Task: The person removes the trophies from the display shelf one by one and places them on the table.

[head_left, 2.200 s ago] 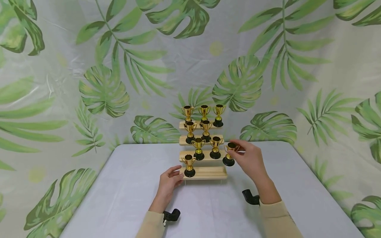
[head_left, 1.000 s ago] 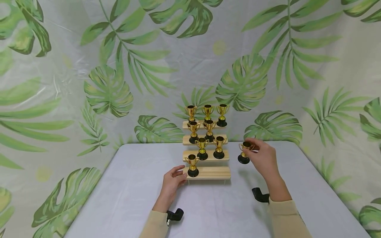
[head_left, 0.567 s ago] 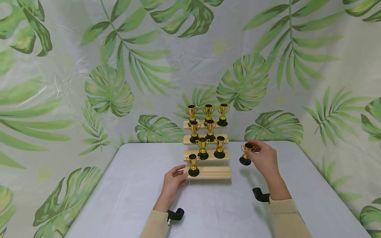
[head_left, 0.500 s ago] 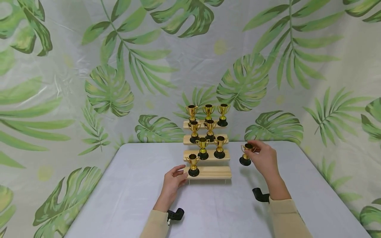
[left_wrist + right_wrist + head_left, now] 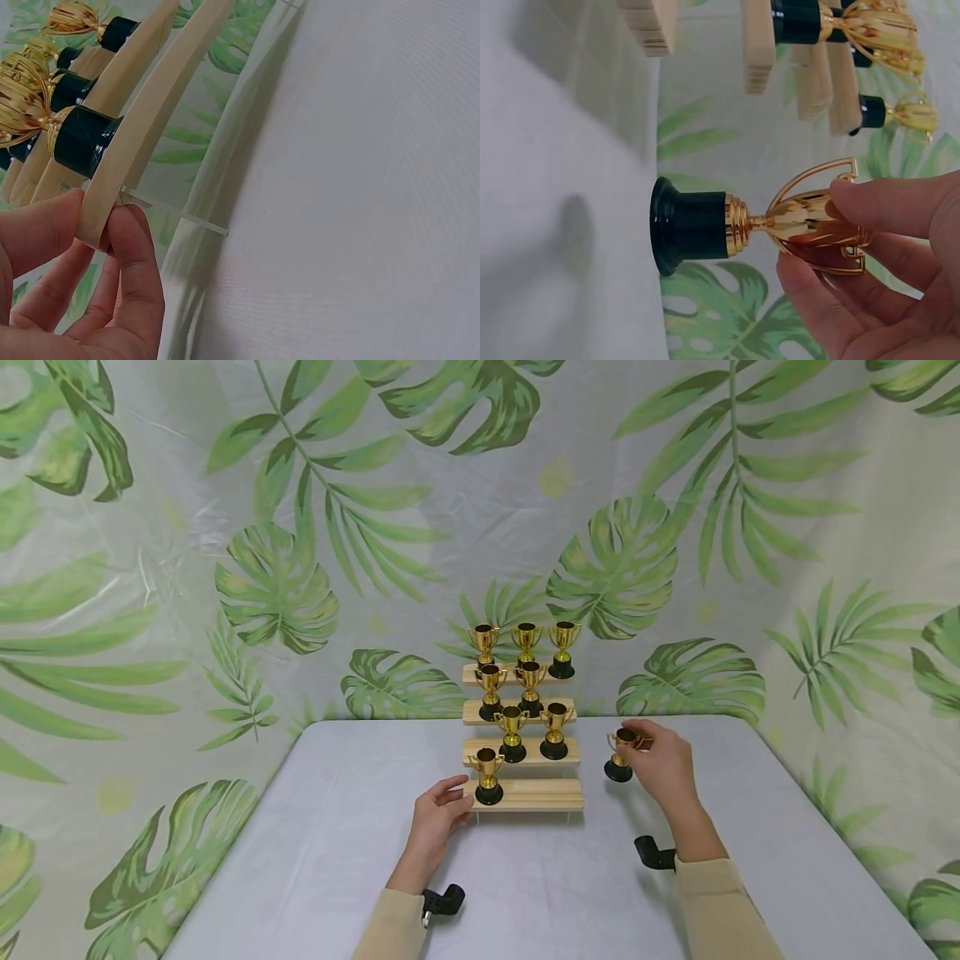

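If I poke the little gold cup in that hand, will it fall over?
Probably yes. The little gold cup is tall and thin above a small black base, so a poke up high would likely tip it. The right hand pinches it with just fingertips, so it seems light. Its shiny surface could be slippery.

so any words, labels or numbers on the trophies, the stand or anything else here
None can be read.
The trophy pinched in the right hand: plain gold cup, plain black base, no text.
The trophies on the stand: no plates or lettering show; they are small in the head view.
The stand held by the left hand: bare wood.
The backdrop: leaf print only.
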